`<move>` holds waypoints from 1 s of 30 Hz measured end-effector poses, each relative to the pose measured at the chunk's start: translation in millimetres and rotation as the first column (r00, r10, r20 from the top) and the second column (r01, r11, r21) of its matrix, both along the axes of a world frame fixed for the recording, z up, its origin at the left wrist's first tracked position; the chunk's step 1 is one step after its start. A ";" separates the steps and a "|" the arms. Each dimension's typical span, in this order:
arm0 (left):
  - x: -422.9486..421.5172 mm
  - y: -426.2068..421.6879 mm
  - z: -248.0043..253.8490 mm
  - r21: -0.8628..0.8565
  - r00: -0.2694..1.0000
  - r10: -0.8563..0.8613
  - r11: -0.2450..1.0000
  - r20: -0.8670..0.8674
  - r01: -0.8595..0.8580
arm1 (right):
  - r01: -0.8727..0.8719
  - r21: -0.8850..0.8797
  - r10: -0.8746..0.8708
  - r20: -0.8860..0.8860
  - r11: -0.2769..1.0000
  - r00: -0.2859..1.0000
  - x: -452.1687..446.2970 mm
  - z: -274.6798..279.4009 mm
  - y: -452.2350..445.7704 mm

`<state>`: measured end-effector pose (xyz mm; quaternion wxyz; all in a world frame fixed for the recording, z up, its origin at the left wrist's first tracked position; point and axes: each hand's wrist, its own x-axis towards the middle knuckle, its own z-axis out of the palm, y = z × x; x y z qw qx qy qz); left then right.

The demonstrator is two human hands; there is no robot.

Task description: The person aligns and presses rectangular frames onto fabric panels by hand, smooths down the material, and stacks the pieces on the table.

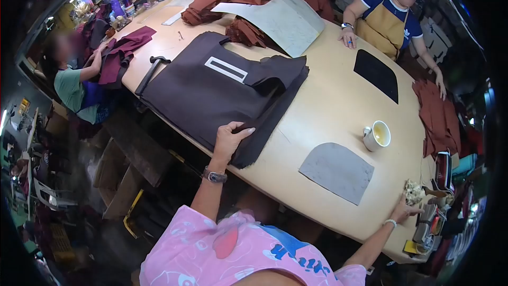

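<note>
Ahead and leftward, the dark cloth (182, 87) lies on the tabletop (296, 124), its right edge slanting away; the nearer left hand (229, 142) pinches its near edge. Well apart, the right hand (405, 212) touches a pale wad (414, 193), its grip unclear. Between the hands lies a gray panel (338, 172), a cup (377, 137) just beyond.

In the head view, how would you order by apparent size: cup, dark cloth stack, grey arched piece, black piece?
Largest first:
dark cloth stack
grey arched piece
black piece, farther away
cup
</note>
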<state>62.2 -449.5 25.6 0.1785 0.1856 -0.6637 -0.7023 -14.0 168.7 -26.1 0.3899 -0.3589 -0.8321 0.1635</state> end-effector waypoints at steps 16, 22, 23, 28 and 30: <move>-16.2 -23.4 20.6 0.455 0.991 -0.126 0.881 -0.039 0.130 | -0.990 0.094 0.979 -0.183 0.105 0.086 19.9 99.1 -404.8; -33.5 -54.4 47.9 0.454 0.978 -0.151 0.868 -0.142 0.200 | -0.969 -0.195 0.985 -0.116 -0.149 -0.128 -25.3 83.5 -506.7; -35.9 -61.1 62.8 0.426 0.981 -0.093 0.891 -0.171 0.159 | -0.984 -0.160 0.996 -0.065 -0.078 -0.069 -33.6 76.3 -512.5; -25.3 -82.6 128.9 0.603 0.962 -0.019 0.776 -0.271 0.185 | -0.838 -0.538 0.994 -0.010 0.084 0.106 -57.2 78.5 -507.1; -23.8 -72.4 133.5 0.562 0.958 -0.056 0.800 -0.281 0.211 | -0.819 -0.567 0.976 -0.114 0.092 0.188 -61.5 72.2 -508.1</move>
